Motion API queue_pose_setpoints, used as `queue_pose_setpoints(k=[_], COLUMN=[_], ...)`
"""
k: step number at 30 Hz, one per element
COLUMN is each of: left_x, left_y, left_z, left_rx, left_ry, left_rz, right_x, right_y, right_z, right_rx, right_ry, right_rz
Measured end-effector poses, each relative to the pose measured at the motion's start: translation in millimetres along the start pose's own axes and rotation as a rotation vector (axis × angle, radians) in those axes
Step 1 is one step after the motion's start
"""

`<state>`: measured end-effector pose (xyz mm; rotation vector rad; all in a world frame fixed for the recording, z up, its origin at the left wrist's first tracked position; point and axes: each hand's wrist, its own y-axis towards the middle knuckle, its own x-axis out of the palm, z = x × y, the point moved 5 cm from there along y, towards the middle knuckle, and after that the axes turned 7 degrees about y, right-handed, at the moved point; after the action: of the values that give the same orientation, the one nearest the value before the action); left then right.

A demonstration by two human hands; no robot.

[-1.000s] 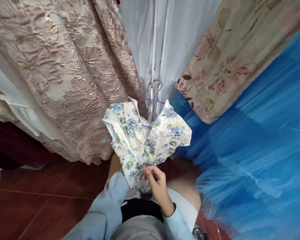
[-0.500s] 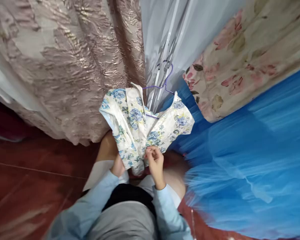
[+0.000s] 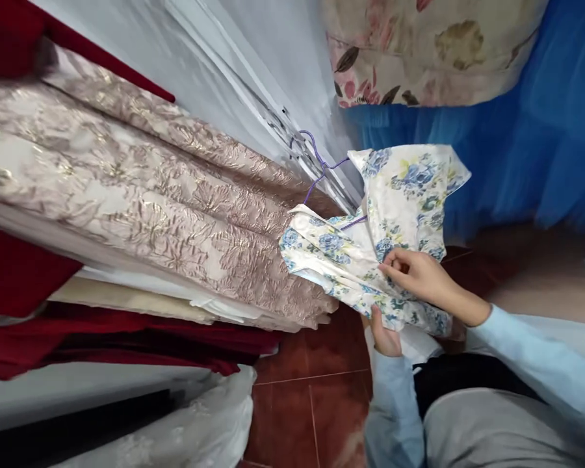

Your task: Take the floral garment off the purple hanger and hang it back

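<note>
A white blouse-like garment [image 3: 414, 182] printed with blue roses hangs on a thin purple hanger [image 3: 324, 166] in front of me. My left hand [image 3: 386, 337] holds the lower side edge of the garment, its thumb on the front and its other fingers hidden behind the cloth. With thumb and fingers pinched together, my right hand [image 3: 416, 276] grips the cloth at the middle of the front. Part of the lower hem is bunched and hidden behind my hands and lap.
A pink and gold brocade garment [image 3: 195, 214] hangs at the left, with dark red cloth [image 3: 141, 344] below it. White shiny drapes [image 3: 253, 58] hang behind the hanger. Beige floral cloth [image 3: 433, 52] and blue tulle [image 3: 507, 169] are at upper right. Red tiles [image 3: 297, 409] cover the floor.
The view has swung to the left and tilted, so the garment and both hands now appear further right. My hands stay on the same garment, close to where they were.
</note>
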<state>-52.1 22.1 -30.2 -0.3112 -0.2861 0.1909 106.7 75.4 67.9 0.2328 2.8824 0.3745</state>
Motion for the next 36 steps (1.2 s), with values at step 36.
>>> queue_pose_setpoints(k=[36], left_x=[94], left_y=[-8], left_z=[111], left_rx=[1.234], left_ry=[0.924], left_rz=[-0.192], right_x=[-18], right_y=[-20], right_z=[-2], right_rx=[-0.102], right_ry=[0.177], right_rz=[0.012])
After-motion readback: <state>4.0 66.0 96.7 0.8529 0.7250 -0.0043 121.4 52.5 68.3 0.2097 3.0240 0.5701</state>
